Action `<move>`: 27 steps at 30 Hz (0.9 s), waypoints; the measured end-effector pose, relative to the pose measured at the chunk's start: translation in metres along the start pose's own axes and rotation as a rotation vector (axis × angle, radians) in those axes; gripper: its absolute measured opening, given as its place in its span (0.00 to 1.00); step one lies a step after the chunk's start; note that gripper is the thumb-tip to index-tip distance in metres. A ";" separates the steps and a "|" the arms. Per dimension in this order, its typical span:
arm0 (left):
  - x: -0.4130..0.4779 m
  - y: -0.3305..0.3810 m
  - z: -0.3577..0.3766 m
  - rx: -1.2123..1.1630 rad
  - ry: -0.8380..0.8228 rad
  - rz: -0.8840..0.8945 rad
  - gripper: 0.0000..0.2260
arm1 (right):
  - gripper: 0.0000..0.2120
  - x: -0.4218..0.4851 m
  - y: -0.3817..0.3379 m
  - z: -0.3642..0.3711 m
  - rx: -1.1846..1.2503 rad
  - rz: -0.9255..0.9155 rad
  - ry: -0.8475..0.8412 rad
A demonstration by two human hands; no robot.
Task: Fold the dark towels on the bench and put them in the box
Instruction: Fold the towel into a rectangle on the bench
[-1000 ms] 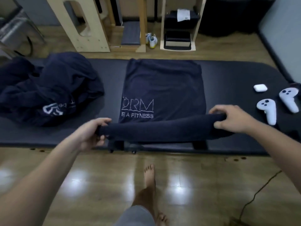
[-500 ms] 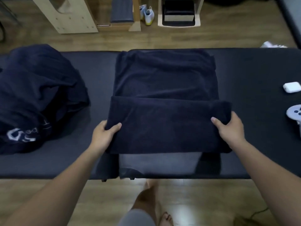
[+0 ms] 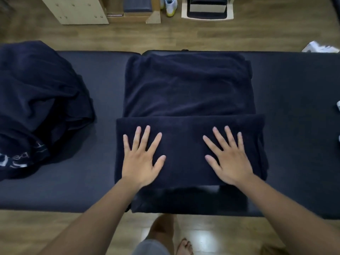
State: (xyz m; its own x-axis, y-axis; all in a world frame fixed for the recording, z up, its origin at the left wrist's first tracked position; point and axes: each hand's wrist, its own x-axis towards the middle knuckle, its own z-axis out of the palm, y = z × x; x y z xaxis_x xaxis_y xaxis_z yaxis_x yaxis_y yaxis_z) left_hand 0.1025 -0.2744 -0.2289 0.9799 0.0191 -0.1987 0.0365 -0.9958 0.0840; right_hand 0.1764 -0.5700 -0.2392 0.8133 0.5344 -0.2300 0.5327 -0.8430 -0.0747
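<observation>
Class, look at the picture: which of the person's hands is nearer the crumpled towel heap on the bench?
Left. The left hand lies flat just right of the heap; the right hand lies farther right.

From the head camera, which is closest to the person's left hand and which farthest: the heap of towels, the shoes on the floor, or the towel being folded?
1. Towel being folded: directly under the left hand, which presses on it.
2. Heap of towels: on the bench, to the hand's left.
3. Shoes: on the floor beyond the bench.
</observation>
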 end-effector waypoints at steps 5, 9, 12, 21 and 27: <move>0.005 -0.002 0.009 0.082 -0.003 -0.002 0.32 | 0.31 0.021 0.028 0.000 -0.022 -0.110 -0.004; 0.003 -0.002 0.002 0.038 0.006 0.015 0.32 | 0.32 0.021 0.018 -0.007 0.035 0.058 0.025; -0.021 -0.013 0.003 0.066 0.025 0.179 0.36 | 0.32 0.000 0.030 -0.007 0.008 0.298 0.021; -0.075 -0.031 0.019 0.111 0.112 0.153 0.35 | 0.48 -0.051 0.034 -0.014 -0.009 0.080 -0.049; -0.091 -0.054 0.010 -0.129 0.169 0.170 0.27 | 0.32 -0.082 0.036 -0.001 0.019 0.109 0.180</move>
State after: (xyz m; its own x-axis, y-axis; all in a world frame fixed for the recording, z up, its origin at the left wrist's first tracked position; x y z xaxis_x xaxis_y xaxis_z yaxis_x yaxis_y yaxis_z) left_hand 0.0093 -0.2233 -0.2253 0.9925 -0.1218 -0.0060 -0.1173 -0.9665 0.2284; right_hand 0.1292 -0.6445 -0.2223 0.8953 0.4413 -0.0609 0.4365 -0.8964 -0.0774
